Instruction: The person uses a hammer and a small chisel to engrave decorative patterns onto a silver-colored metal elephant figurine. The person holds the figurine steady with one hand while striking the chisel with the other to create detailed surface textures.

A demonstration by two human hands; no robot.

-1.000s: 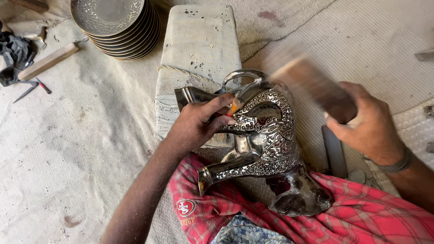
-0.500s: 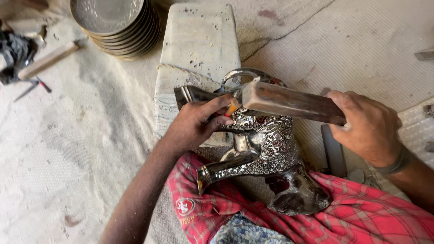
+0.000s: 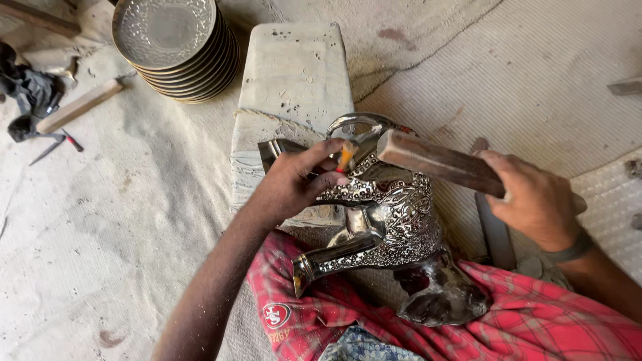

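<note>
Against the near end of the pale stone block [image 3: 294, 73], an embossed metal elephant [image 3: 394, 220] lies over the person's lap. It looks rigid, hollow, slick and dentable, best gripped by trunk or leg. Beside the block, the left hand [image 3: 294, 184] pinches a small orange-tipped punch [image 3: 346, 155] in closed fingers, while the right hand [image 3: 535, 200] wraps shut around a wooden mallet [image 3: 435, 159].

We could not see the tip of the small orange-handled tool [image 3: 346, 156], buried behind the left hand [image 3: 294, 184] against the embossed metal elephant [image 3: 394, 220]. The right hand [image 3: 535, 200] covered the middle of the wooden bar [image 3: 435, 160]. At twelve o'clock the top edge cut the stack of embossed plates [image 3: 175, 40]. At six o'clock the bottom edge clipped the red checked cloth [image 3: 535, 327].
</note>
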